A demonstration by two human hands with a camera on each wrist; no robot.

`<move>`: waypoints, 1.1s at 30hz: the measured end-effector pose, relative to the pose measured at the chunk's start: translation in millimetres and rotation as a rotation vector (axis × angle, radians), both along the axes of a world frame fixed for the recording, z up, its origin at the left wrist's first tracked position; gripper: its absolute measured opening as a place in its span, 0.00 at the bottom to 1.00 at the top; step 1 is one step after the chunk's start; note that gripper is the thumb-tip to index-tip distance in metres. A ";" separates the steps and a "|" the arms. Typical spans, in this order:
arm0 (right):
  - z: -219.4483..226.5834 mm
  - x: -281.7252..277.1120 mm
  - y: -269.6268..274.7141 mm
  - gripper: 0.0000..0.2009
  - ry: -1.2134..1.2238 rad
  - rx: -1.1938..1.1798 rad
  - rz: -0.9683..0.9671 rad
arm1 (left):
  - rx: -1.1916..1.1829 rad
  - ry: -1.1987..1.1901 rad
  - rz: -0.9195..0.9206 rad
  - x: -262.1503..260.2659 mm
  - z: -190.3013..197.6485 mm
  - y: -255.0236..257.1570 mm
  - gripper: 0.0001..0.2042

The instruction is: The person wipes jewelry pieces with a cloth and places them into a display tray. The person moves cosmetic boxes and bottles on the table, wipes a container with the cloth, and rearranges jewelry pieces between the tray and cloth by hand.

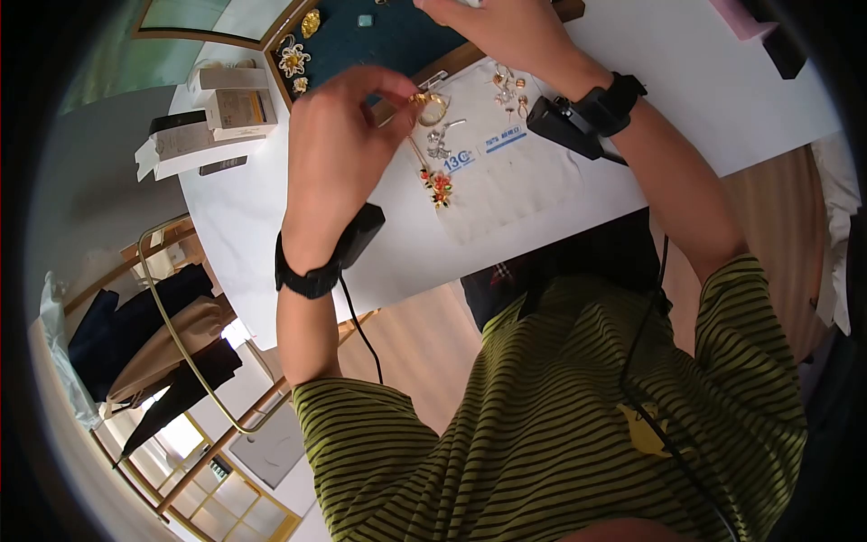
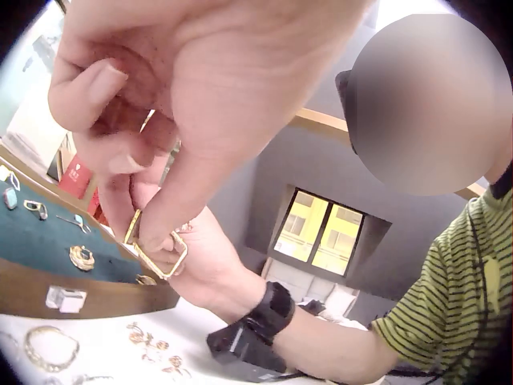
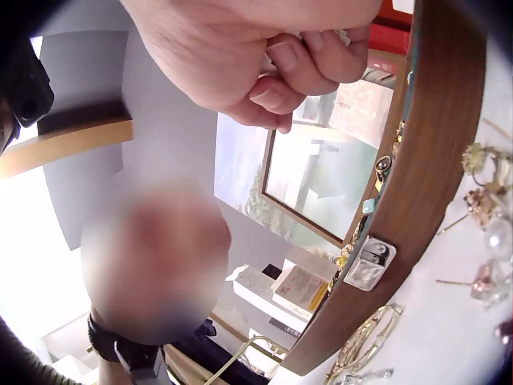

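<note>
My left hand (image 1: 339, 135) pinches a gold angular hoop (image 2: 170, 261) between thumb and fingertips, over the front edge of the jewellery box (image 2: 104, 293). The right hand (image 3: 296, 60) is above the box with its fingers curled round a white thing (image 3: 343, 37), mostly hidden in the palm. On a white cloth (image 1: 515, 194) below lie a gold bangle (image 1: 436, 112), a silver ornament (image 1: 439, 144), a hairpin with red flowers (image 1: 438, 188) and several small gold and pearl pieces (image 1: 520, 83). Flower brooches (image 1: 293, 60) and a turquoise ring (image 1: 365, 20) rest on the box's dark green lining.
The box has a raised mirror lid (image 3: 309, 176) and a metal clasp (image 3: 371, 262) on its front. Small cartons (image 1: 237, 108) stand at the table's left. A pink thing (image 1: 742, 16) lies at the far right. Clothes hang on a rack (image 1: 163, 316) beside the table.
</note>
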State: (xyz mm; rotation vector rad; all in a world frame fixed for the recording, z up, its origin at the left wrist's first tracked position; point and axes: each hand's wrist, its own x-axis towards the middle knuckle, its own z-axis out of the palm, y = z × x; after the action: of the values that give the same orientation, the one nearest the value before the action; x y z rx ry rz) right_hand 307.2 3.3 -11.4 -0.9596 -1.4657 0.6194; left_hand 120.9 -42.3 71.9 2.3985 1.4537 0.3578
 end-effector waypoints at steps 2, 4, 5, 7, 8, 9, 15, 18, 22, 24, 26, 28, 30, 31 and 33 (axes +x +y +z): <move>0.3 -0.4 -1.0 0.07 -0.003 0.003 0.008 | -0.072 -0.020 -0.024 -3.2 -4.1 -9.3 0.07; -0.4 -1.5 -1.0 0.07 0.002 0.004 0.004 | -0.174 -0.018 -0.057 -5.0 -8.8 -15.2 0.07; -0.5 -1.6 -0.6 0.07 0.005 0.008 0.001 | -0.174 -0.018 -0.058 -6.0 -12.0 -17.1 0.07; -0.9 -1.5 -0.2 0.07 0.001 0.006 -0.003 | -0.262 0.016 -0.079 -8.7 -20.3 -21.0 0.06; -1.5 -1.4 0.2 0.07 -0.001 0.004 -0.005 | -0.256 0.023 -0.110 -10.0 -25.5 -21.6 0.06; -1.9 -1.0 0.5 0.07 -0.002 0.002 -0.007 | -0.258 0.023 -0.112 -9.3 -26.5 -22.8 0.06; -2.7 -1.0 1.0 0.07 -0.018 0.005 0.003 | -0.382 0.084 -0.154 -8.2 -39.9 -28.8 0.06; -3.0 -0.6 1.1 0.07 -0.012 0.004 0.009 | -0.346 0.117 -0.164 -7.4 -45.3 -29.1 0.05; -3.3 -1.0 1.4 0.07 -0.017 0.008 0.011 | -0.310 0.191 -0.138 -4.3 -44.8 -28.6 0.05; -3.4 -0.9 1.5 0.08 -0.022 0.009 0.014 | -0.284 0.202 -0.136 -3.7 -46.8 -28.9 0.06; -3.6 -1.2 1.4 0.08 -0.013 0.008 0.018 | -0.248 0.210 -0.152 -4.9 -50.3 -29.8 0.07; -3.2 -1.0 0.5 0.08 -0.012 0.006 0.016 | -0.242 0.216 -0.152 -4.8 -50.5 -30.5 0.08; -3.4 -1.0 0.4 0.08 -0.010 0.003 0.014 | -0.236 0.221 -0.151 -4.9 -50.7 -30.4 0.08; -3.7 -1.3 0.6 0.08 -0.014 0.006 0.012 | -0.215 0.195 -0.151 -5.1 -49.6 -29.6 0.07; -4.7 -1.7 1.1 0.07 -0.016 0.008 0.009 | -0.195 0.169 -0.150 -6.0 -46.2 -28.0 0.05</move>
State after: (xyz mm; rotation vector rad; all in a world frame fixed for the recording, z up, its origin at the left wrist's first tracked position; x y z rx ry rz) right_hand 305.5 4.4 -16.1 -0.9538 -1.4869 0.6131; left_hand 114.8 -70.3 25.7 2.4057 1.2983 -0.0218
